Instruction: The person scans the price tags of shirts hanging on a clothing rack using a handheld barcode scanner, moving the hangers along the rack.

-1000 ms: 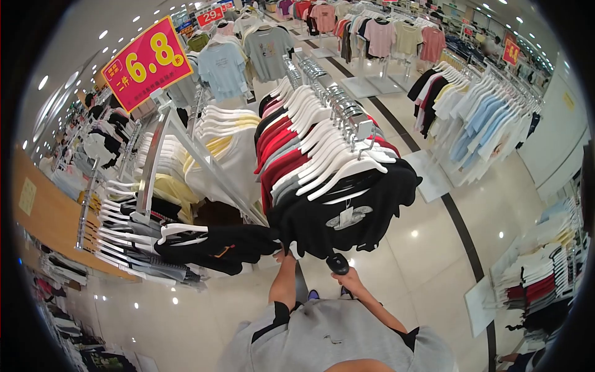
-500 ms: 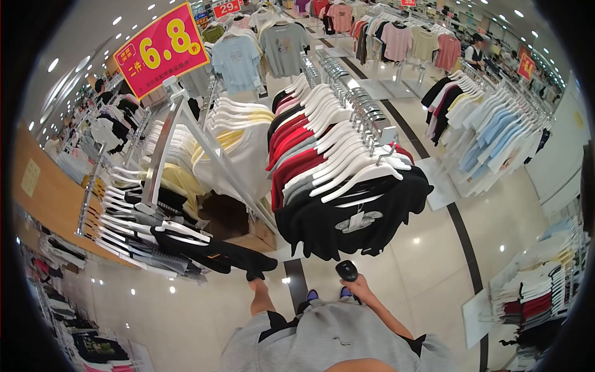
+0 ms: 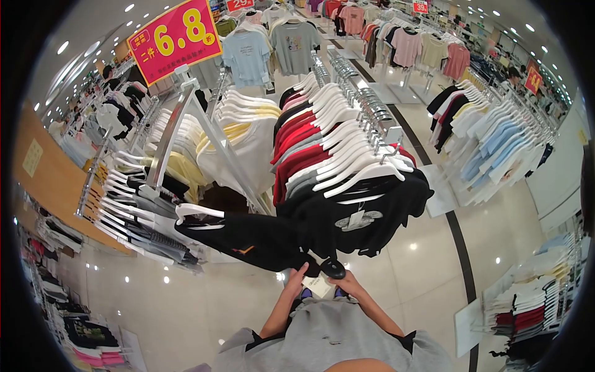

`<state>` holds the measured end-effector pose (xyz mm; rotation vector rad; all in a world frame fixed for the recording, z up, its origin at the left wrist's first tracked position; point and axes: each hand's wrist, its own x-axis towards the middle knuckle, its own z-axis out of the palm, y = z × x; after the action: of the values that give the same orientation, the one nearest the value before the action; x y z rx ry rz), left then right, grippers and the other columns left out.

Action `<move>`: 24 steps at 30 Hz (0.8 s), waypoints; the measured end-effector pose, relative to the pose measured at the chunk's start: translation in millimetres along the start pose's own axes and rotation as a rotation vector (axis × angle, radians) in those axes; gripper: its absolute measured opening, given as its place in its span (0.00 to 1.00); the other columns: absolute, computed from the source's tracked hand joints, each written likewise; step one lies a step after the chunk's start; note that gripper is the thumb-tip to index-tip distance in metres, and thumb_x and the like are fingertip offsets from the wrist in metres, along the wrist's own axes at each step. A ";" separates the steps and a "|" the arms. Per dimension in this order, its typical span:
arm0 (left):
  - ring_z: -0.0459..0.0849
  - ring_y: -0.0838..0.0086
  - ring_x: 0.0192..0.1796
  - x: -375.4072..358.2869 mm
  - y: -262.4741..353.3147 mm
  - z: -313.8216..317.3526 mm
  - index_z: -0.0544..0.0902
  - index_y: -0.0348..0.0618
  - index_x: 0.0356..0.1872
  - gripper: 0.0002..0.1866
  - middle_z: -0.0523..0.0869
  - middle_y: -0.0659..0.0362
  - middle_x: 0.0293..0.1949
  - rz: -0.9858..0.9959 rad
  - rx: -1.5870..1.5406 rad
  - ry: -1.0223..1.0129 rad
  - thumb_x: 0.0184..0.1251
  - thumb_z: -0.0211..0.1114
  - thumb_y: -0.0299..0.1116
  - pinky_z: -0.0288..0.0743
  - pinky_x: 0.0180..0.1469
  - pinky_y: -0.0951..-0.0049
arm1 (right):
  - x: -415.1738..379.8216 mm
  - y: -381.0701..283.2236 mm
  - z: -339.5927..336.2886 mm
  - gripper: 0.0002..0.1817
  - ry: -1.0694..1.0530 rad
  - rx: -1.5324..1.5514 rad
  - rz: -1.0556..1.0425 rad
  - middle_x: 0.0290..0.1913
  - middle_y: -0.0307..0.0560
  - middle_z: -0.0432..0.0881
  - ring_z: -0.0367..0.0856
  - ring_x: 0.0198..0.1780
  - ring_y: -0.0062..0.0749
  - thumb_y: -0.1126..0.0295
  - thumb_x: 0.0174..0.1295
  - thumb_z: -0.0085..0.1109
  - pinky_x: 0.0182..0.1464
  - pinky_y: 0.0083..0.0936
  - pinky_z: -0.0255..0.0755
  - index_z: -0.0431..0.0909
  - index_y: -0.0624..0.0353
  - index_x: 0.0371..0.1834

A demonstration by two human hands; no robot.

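My right hand [image 3: 348, 284] is wrapped around a black handheld scanner [image 3: 333, 268], its rounded head turned toward my left hand. My left hand [image 3: 296, 278] pinches a pale price tag [image 3: 317, 286] at the edge of a black T-shirt [image 3: 260, 239]. That T-shirt stretches out toward me from the left rack, with the white hanger [image 3: 197, 212] still in its shoulder end. Right behind the scanner hangs another black T-shirt [image 3: 384, 214] with a grey print and a tag, foremost on the middle rack.
White hangers with red, grey and black shirts fill the middle rack [image 3: 372, 111]. On the left, a rack [image 3: 93, 180] of dark shirts stands beside a metal post. A pink sale sign [image 3: 175, 40] rises above it. More clothes racks [image 3: 496, 133] line the right side.
My left hand has drawn the black T-shirt from the left rack outward to the middle, and its tag now shows. The scanner has moved slightly left and down, close to the tag.
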<state>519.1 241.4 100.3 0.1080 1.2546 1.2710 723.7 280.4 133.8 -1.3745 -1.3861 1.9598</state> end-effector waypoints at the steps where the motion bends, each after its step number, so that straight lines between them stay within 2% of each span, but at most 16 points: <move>1: 0.81 0.72 0.46 -6.4 3.5 8.7 0.73 0.41 0.48 0.17 0.81 0.57 0.44 -0.012 0.001 -0.059 0.63 0.66 0.35 0.77 0.46 0.71 | -1.3 -0.3 2.8 0.14 -0.003 -0.003 0.003 0.31 0.39 0.81 0.77 0.35 0.21 0.68 0.52 0.69 0.41 0.21 0.72 0.80 0.62 0.39; 3: 0.81 0.72 0.47 -9.4 0.4 16.4 0.72 0.41 0.49 0.17 0.81 0.57 0.44 0.023 -0.009 -0.138 0.63 0.66 0.34 0.77 0.46 0.71 | -3.3 -0.4 14.8 0.13 0.088 0.134 -0.192 0.33 0.40 0.82 0.79 0.39 0.23 0.69 0.53 0.68 0.47 0.22 0.71 0.81 0.63 0.40; 6: 0.82 0.67 0.50 -19.8 -0.3 31.7 0.71 0.42 0.50 0.15 0.81 0.57 0.46 0.046 -0.085 -0.273 0.65 0.63 0.29 0.78 0.49 0.68 | -2.8 -5.2 21.7 0.11 0.176 0.078 -0.266 0.34 0.40 0.83 0.79 0.38 0.23 0.72 0.53 0.67 0.45 0.23 0.72 0.82 0.63 0.39; 7: 0.81 0.65 0.50 -27.8 3.2 40.5 0.71 0.44 0.51 0.15 0.80 0.57 0.46 -0.031 -0.354 -0.319 0.65 0.62 0.28 0.78 0.51 0.65 | -3.8 -8.8 20.6 0.11 0.171 0.078 -0.263 0.34 0.40 0.83 0.79 0.38 0.23 0.72 0.53 0.67 0.45 0.23 0.72 0.82 0.63 0.39; 8: 0.81 0.63 0.51 -34.4 3.9 46.3 0.71 0.45 0.51 0.15 0.80 0.57 0.46 -0.108 -0.624 -0.362 0.65 0.60 0.27 0.78 0.52 0.62 | -4.8 -12.9 18.2 0.12 0.247 -0.033 -0.308 0.33 0.44 0.84 0.81 0.37 0.27 0.71 0.52 0.68 0.43 0.25 0.73 0.81 0.64 0.38; 9: 0.80 0.61 0.53 -38.0 2.0 48.4 0.70 0.49 0.54 0.18 0.80 0.57 0.47 -0.171 -0.674 -0.357 0.64 0.58 0.24 0.77 0.54 0.58 | -6.3 -19.9 15.4 0.13 0.322 -0.143 -0.355 0.32 0.49 0.84 0.83 0.35 0.32 0.70 0.50 0.69 0.41 0.27 0.74 0.80 0.65 0.36; 10: 0.80 0.61 0.53 -36.9 -2.7 47.0 0.70 0.49 0.54 0.18 0.80 0.57 0.47 -0.168 -0.674 -0.354 0.64 0.58 0.24 0.77 0.54 0.58 | -9.9 -31.0 13.6 0.14 0.397 -0.253 -0.402 0.32 0.54 0.84 0.84 0.34 0.37 0.68 0.49 0.69 0.38 0.29 0.75 0.80 0.66 0.35; 11: 0.80 0.61 0.53 -33.8 -8.0 44.7 0.69 0.50 0.54 0.18 0.79 0.56 0.49 -0.144 -0.576 -0.318 0.64 0.58 0.24 0.77 0.54 0.58 | -18.2 -41.7 10.2 0.17 0.426 -0.346 -0.454 0.30 0.60 0.82 0.84 0.33 0.49 0.65 0.46 0.70 0.36 0.34 0.75 0.78 0.66 0.34; 12: 0.80 0.61 0.54 -29.1 -11.7 42.5 0.68 0.51 0.54 0.18 0.79 0.55 0.51 -0.118 -0.479 -0.285 0.64 0.57 0.23 0.76 0.55 0.58 | -27.9 -46.6 6.0 0.17 0.423 -0.345 -0.459 0.30 0.60 0.82 0.84 0.33 0.49 0.65 0.46 0.70 0.36 0.34 0.75 0.78 0.66 0.34; 14: 0.80 0.60 0.54 -19.7 -16.5 36.9 0.67 0.50 0.54 0.18 0.79 0.54 0.51 -0.039 -0.423 -0.262 0.65 0.56 0.22 0.77 0.55 0.58 | -42.8 -54.0 -5.5 0.17 0.279 -0.584 -0.491 0.30 0.59 0.82 0.82 0.35 0.54 0.64 0.46 0.69 0.36 0.36 0.75 0.78 0.65 0.36; 15: 0.80 0.60 0.54 -24.2 -12.9 39.4 0.67 0.49 0.53 0.17 0.78 0.53 0.52 0.027 -0.369 -0.235 0.65 0.55 0.21 0.77 0.55 0.58 | -49.4 -57.1 -11.0 0.17 0.151 -0.583 -0.505 0.29 0.57 0.82 0.83 0.34 0.51 0.64 0.47 0.67 0.36 0.35 0.75 0.78 0.63 0.37; 16: 0.80 0.60 0.54 -27.7 -9.4 41.6 0.67 0.49 0.53 0.17 0.78 0.53 0.52 0.026 -0.371 -0.231 0.65 0.55 0.21 0.77 0.55 0.58 | -50.3 -54.1 -13.5 0.17 0.148 -0.582 -0.502 0.29 0.57 0.82 0.83 0.34 0.51 0.64 0.47 0.67 0.36 0.35 0.75 0.78 0.63 0.37; 18: 0.81 0.58 0.53 -34.3 2.1 49.4 0.66 0.46 0.51 0.15 0.78 0.50 0.53 0.022 -0.309 -0.201 0.66 0.54 0.20 0.77 0.55 0.59 | -47.6 -43.7 -17.8 0.17 -0.095 -0.534 -0.408 0.30 0.56 0.82 0.83 0.33 0.44 0.66 0.47 0.67 0.37 0.34 0.75 0.78 0.64 0.37; 21: 0.82 0.57 0.53 -36.4 2.7 49.1 0.65 0.45 0.54 0.16 0.78 0.49 0.52 0.032 -0.269 -0.200 0.68 0.52 0.21 0.77 0.55 0.59 | -38.6 -29.5 -15.8 0.17 -0.086 -0.561 -0.343 0.30 0.52 0.82 0.81 0.31 0.33 0.67 0.47 0.68 0.35 0.31 0.74 0.78 0.65 0.37; 22: 0.82 0.58 0.52 -35.9 4.6 50.8 0.65 0.45 0.55 0.16 0.78 0.49 0.52 0.038 -0.240 -0.210 0.68 0.52 0.22 0.77 0.55 0.59 | -40.7 -35.4 -15.8 0.17 -0.084 -0.563 -0.351 0.30 0.52 0.82 0.81 0.31 0.33 0.67 0.47 0.68 0.35 0.31 0.74 0.78 0.65 0.37; 24: 0.82 0.62 0.52 -35.6 1.7 48.7 0.66 0.46 0.56 0.15 0.79 0.52 0.52 0.025 -0.155 -0.170 0.71 0.51 0.26 0.77 0.54 0.62 | -56.8 -55.4 -11.3 0.15 -0.383 0.478 0.058 0.29 0.46 0.82 0.79 0.28 0.28 0.68 0.47 0.70 0.32 0.27 0.71 0.78 0.66 0.34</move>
<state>561.4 242.2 143.3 0.1176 1.0095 1.3467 747.0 268.7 209.5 -0.8599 -0.9238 2.4761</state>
